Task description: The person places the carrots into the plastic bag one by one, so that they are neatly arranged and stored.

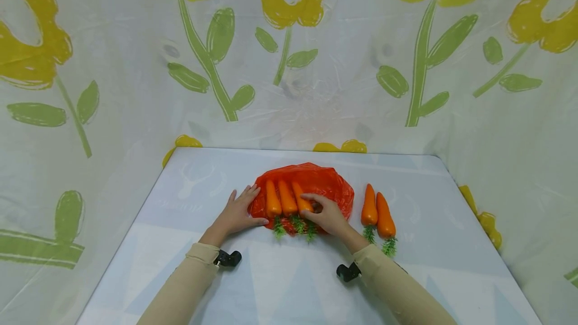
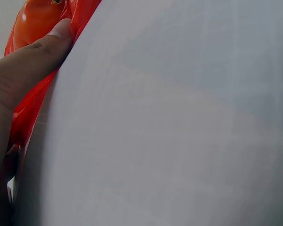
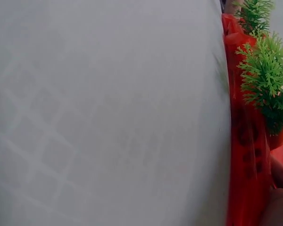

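A red plastic bag [image 1: 322,179] lies spread on the table, and three orange carrots [image 1: 287,198] with green leafy tops rest side by side on it. My left hand [image 1: 237,212] lies at the bag's left edge, fingers extended, the thumb pressing the red plastic near the leftmost carrot [image 2: 33,23]. With thumb and fingers, my right hand [image 1: 328,216] pinches the rightmost carrot on the bag [image 1: 300,197] near its leafy end. The right wrist view shows green carrot leaves [image 3: 266,66] over the red plastic; most of that hand falls outside it.
Two more carrots [image 1: 369,207] lie on the table to the right of the bag, beside my right forearm. The white patterned table [image 1: 189,174] ends at a back edge before a flower-printed curtain [image 1: 334,94] that also hangs along both sides.
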Demonstrator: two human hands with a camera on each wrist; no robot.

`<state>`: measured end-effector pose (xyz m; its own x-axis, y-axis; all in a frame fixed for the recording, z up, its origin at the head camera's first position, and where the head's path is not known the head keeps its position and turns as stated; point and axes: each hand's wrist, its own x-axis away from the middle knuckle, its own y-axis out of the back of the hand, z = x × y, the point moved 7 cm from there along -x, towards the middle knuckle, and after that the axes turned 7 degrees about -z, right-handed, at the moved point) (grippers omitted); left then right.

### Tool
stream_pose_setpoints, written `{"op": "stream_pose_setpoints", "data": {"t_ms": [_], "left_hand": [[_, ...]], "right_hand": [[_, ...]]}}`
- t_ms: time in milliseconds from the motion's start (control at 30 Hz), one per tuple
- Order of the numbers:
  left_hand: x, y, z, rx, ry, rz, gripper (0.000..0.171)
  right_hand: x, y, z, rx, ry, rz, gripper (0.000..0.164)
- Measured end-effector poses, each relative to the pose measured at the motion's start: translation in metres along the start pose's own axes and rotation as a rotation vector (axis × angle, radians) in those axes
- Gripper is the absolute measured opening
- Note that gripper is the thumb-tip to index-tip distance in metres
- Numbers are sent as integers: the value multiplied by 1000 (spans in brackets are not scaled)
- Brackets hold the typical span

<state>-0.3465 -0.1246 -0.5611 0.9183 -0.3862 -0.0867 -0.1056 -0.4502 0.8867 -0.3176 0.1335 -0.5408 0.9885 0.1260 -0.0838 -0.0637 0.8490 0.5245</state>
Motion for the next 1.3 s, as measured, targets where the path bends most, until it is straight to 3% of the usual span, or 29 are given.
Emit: {"op": "stream_pose_setpoints", "data": {"t_ms": [600,1300], "left_hand": [[0,1,-1,2,-8,-3,109],[0,2,-1,7,-24,-16,109]], "right_hand": [[5,8,-1,-18,18,-22,46],[11,29,-7,7,-28,-50,47]]}}
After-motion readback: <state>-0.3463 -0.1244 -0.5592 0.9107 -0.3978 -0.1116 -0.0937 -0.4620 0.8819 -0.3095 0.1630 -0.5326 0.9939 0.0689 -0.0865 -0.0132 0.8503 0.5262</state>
